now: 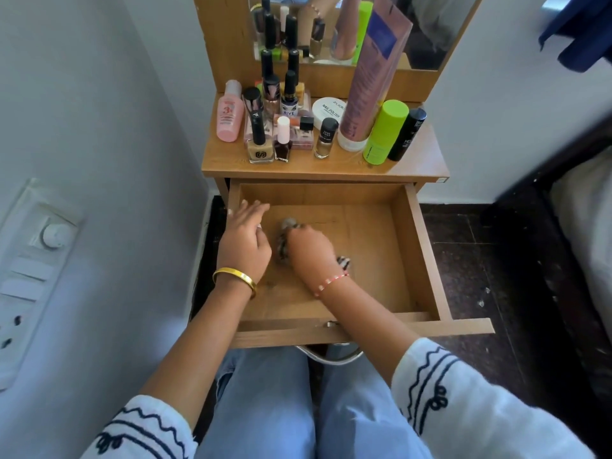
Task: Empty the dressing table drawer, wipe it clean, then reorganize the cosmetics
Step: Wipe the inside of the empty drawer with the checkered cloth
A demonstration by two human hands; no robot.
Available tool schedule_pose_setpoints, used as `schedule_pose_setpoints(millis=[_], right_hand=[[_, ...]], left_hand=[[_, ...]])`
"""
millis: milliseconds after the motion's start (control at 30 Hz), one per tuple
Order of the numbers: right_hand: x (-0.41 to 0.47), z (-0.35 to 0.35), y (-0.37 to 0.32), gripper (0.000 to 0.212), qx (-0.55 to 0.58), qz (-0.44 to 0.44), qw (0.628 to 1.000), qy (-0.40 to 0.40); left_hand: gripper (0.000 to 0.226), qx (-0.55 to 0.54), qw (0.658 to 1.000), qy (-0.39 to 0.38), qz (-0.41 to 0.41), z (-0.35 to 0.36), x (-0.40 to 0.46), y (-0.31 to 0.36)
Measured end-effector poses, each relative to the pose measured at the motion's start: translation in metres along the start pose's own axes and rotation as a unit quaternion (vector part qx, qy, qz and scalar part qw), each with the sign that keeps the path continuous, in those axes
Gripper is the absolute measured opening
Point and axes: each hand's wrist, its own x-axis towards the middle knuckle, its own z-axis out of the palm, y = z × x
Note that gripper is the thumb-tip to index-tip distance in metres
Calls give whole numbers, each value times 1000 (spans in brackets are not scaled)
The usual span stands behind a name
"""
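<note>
The open light-wood drawer (407, 246) projects toward the viewer from under the wooden tabletop (417, 160). Inside, at 9 o'clock of the drawer floor, the right hand (309, 248) grips a crumpled dark-and-white patterned cloth (343, 262). The left hand (245, 238), fingers relaxed and extended, hovers beside the left wall. At 12 o'clock, nail polish bottles (260, 140) and a lime-green cylindrical bottle (384, 134) stand on the tabletop.
</note>
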Motion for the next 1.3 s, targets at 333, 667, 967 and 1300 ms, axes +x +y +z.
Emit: schedule_pose_setpoints(millis=[333, 667, 967, 1300], right_hand=[[30, -28, 73, 34, -57, 54, 995, 57], [15, -42, 87, 35, -26, 135, 989, -50], [-31, -36, 92, 65, -20, 169, 938, -304], [-18, -19, -6, 41, -43, -64, 947, -311]], left_hand=[[44, 47, 995, -65, 59, 7, -6, 7], [41, 59, 990, -123, 26, 7, -11, 6], [39, 20, 994, -106, 22, 9, -9, 3], [32, -145, 970, 180, -80, -20, -2, -5]])
